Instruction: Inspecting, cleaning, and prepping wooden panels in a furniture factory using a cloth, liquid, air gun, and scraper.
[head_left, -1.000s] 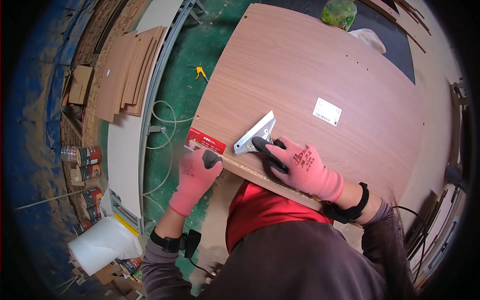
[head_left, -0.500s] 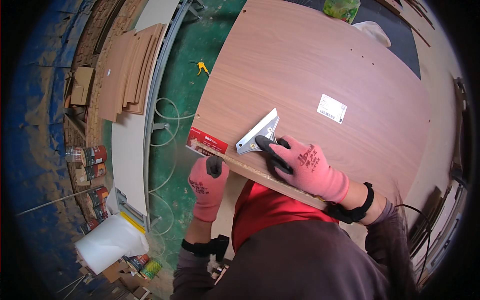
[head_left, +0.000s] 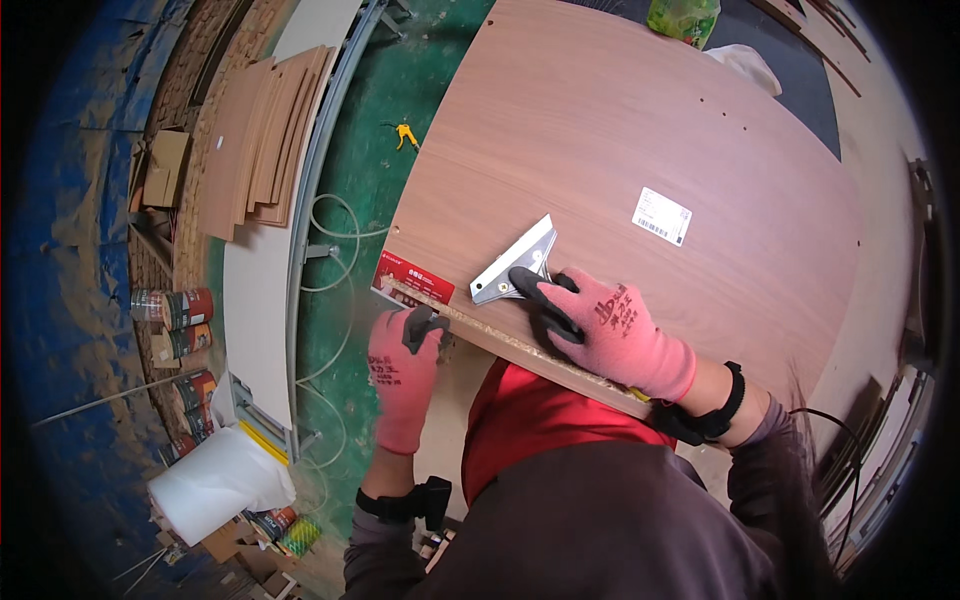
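Note:
A large wood-grain board (head_left: 560, 130) lies in front of me, its raw chipboard edge (head_left: 500, 336) towards my body. My right hand (head_left: 620, 335), in a pink glove with dark fingertips, is closed on a metal scraper (head_left: 518, 262); the broad blade rests over the board near its front edge. My left hand (head_left: 402, 375), gloved alike, is closed with its fingers pinched just off the front left corner; what they hold, if anything, is hidden. Beside it, a red printed card (head_left: 416, 278) lies at that corner. A white barcode label (head_left: 661, 216) is on the board's surface.
Thin brown panels (head_left: 262, 140) are stacked on a white-topped bench at left. A yellow air blow gun (head_left: 405, 136) and a pale coiled hose (head_left: 352, 240) lie over the green floor. Paint cans (head_left: 188, 308) and a white foam roll (head_left: 215, 485) stand farther left.
My left hand has shifted slightly left and up, and its fingers have turned towards the board's corner. The right hand and scraper have hardly moved.

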